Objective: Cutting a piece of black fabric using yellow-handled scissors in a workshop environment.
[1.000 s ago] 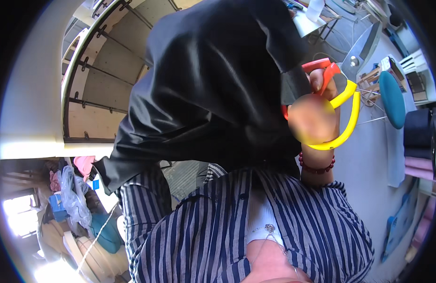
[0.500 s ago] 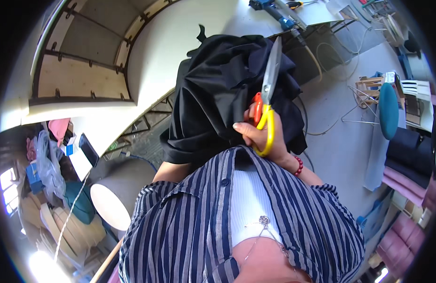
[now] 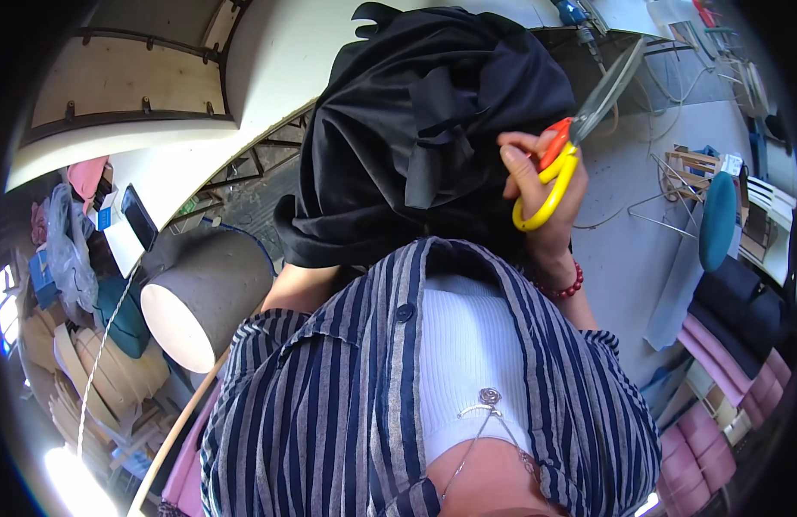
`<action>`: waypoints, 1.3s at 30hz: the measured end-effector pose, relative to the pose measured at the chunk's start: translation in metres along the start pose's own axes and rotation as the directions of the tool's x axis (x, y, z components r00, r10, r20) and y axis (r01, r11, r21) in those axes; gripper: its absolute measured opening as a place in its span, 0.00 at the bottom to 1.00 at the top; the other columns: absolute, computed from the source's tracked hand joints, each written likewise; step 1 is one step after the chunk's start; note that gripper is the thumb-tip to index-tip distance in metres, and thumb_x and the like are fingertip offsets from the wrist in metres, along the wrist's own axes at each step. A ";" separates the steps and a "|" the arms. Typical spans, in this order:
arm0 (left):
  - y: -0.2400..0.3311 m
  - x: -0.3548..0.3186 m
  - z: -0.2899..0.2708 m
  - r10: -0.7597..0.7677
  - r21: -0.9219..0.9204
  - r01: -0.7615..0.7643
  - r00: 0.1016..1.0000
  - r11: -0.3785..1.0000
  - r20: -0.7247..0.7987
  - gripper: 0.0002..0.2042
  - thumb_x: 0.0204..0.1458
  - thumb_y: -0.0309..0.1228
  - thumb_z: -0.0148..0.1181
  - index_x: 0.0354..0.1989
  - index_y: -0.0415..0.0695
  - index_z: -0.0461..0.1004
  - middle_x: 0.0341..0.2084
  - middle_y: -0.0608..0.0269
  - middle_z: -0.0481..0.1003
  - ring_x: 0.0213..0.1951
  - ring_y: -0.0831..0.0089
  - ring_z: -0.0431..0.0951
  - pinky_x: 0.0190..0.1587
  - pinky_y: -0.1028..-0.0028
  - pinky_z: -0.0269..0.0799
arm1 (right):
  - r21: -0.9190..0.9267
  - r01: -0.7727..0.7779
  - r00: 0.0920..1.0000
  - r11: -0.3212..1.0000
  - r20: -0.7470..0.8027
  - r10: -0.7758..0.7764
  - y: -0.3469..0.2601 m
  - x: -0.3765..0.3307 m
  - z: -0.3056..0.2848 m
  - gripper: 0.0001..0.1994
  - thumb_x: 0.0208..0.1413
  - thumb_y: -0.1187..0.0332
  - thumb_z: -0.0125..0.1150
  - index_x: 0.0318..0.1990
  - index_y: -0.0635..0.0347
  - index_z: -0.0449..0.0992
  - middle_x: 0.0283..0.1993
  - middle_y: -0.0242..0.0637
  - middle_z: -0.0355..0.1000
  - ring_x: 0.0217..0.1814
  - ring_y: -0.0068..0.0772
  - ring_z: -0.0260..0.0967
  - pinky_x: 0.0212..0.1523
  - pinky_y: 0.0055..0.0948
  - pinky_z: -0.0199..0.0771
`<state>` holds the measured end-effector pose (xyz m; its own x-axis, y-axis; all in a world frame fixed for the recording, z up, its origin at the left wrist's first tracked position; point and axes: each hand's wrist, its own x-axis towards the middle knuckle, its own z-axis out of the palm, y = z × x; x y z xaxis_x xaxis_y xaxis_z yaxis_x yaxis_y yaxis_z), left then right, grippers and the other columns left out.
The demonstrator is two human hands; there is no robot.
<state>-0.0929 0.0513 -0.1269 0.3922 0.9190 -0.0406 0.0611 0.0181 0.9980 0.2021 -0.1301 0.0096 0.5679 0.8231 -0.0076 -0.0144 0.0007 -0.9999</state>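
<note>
A large bundle of black fabric (image 3: 364,146) hangs gathered in front of my body, its folds falling toward my shirt. My left forearm (image 3: 302,286) runs in under its lower left side, and the cloth hides the left hand. To the right of the bundle, my right hand (image 3: 564,202) is closed on a pair of scissors (image 3: 598,108) with yellow and red handles. The scissors' long metal blades lie nearly together and point up and to the right, away from the cloth. My right thumb and fingers are around the handles.
A curved pale panel with a wooden frame (image 3: 127,82) is at upper left. A grey cylinder with a pale end (image 3: 179,314) stands at left, near a clear plastic bag (image 3: 69,258). At right are a teal stool seat (image 3: 718,222) and black and pink rolls (image 3: 713,353).
My right hand has moved right with the scissors, off the fabric, and the blades have tilted to the right. The black bundle has shifted upward in view.
</note>
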 end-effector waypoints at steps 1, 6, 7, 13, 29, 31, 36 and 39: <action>-0.002 -0.002 -0.002 -0.010 -0.009 0.010 1.000 1.000 -0.005 0.17 0.56 0.30 0.48 0.54 0.38 0.64 0.49 0.57 0.70 0.48 0.66 0.72 0.50 0.72 0.69 | -0.012 0.054 0.998 0.999 -0.022 -0.054 0.000 0.006 -0.001 0.11 0.49 0.75 0.61 0.36 0.61 0.63 0.35 0.42 0.74 0.16 0.16 0.64 0.18 0.11 0.64; -0.007 -0.011 -0.014 -0.052 -0.042 0.050 0.998 0.998 -0.035 0.17 0.56 0.30 0.48 0.54 0.38 0.64 0.49 0.57 0.70 0.47 0.66 0.72 0.50 0.72 0.70 | -0.054 0.164 0.984 0.985 0.084 -0.160 -0.011 0.030 0.007 0.15 0.46 0.75 0.65 0.37 0.59 0.62 0.48 0.47 0.71 0.18 0.14 0.64 0.18 0.11 0.65; -0.008 -0.014 -0.016 -0.059 -0.048 0.057 0.997 0.997 -0.042 0.17 0.56 0.30 0.48 0.54 0.38 0.64 0.49 0.57 0.70 0.47 0.66 0.72 0.50 0.72 0.70 | -0.034 0.156 0.981 0.987 0.122 -0.151 -0.009 0.034 0.011 0.16 0.45 0.76 0.65 0.37 0.59 0.62 0.48 0.47 0.71 0.18 0.14 0.65 0.18 0.11 0.65; -0.012 -0.029 -0.031 -0.119 -0.085 0.113 0.990 0.990 -0.076 0.17 0.56 0.30 0.48 0.54 0.38 0.64 0.49 0.57 0.70 0.47 0.66 0.72 0.49 0.72 0.70 | 0.020 -0.049 0.976 0.999 0.212 0.043 0.007 0.031 0.031 0.13 0.47 0.76 0.65 0.34 0.61 0.64 0.33 0.39 0.72 0.26 0.25 0.73 0.25 0.17 0.72; -0.002 -0.020 -0.046 -0.170 -0.206 0.151 0.982 0.967 -0.076 0.18 0.56 0.30 0.49 0.54 0.37 0.64 0.48 0.57 0.70 0.47 0.66 0.72 0.49 0.71 0.70 | 0.011 0.146 0.975 0.989 0.170 -0.145 -0.027 0.048 0.028 0.13 0.47 0.75 0.65 0.32 0.58 0.63 0.29 0.39 0.73 0.26 0.28 0.74 0.24 0.17 0.73; 0.009 -0.007 -0.044 -0.131 -0.225 0.112 0.989 0.968 -0.073 0.18 0.56 0.30 0.49 0.54 0.37 0.64 0.48 0.57 0.70 0.46 0.66 0.72 0.49 0.71 0.70 | -0.018 0.151 0.981 0.988 0.122 -0.148 -0.048 0.048 0.024 0.13 0.46 0.76 0.65 0.32 0.59 0.63 0.28 0.39 0.73 0.25 0.28 0.74 0.24 0.18 0.72; 0.059 0.055 -0.030 0.031 -0.272 -0.032 0.999 0.962 -0.007 0.18 0.56 0.30 0.49 0.54 0.37 0.64 0.48 0.57 0.70 0.46 0.65 0.72 0.48 0.71 0.70 | 0.165 0.029 0.999 0.986 -0.018 -0.026 -0.101 0.042 -0.008 0.11 0.41 0.77 0.62 0.29 0.57 0.64 0.24 0.34 0.71 0.20 0.23 0.69 0.20 0.16 0.65; 0.084 0.079 -0.017 0.099 -0.302 -0.081 0.994 0.950 0.045 0.18 0.56 0.30 0.49 0.54 0.37 0.64 0.48 0.57 0.70 0.46 0.65 0.72 0.48 0.71 0.70 | 0.477 0.145 0.984 0.867 0.020 -0.175 -0.118 0.038 -0.032 0.15 0.39 0.79 0.66 0.30 0.55 0.63 0.22 0.34 0.70 0.15 0.24 0.67 0.15 0.16 0.64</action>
<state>-0.0722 0.1321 -0.0450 0.4372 0.8976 0.0562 -0.2505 0.0616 0.9661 0.2520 -0.1171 0.1270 0.5454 0.8212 0.1678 -0.3233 0.3908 -0.8618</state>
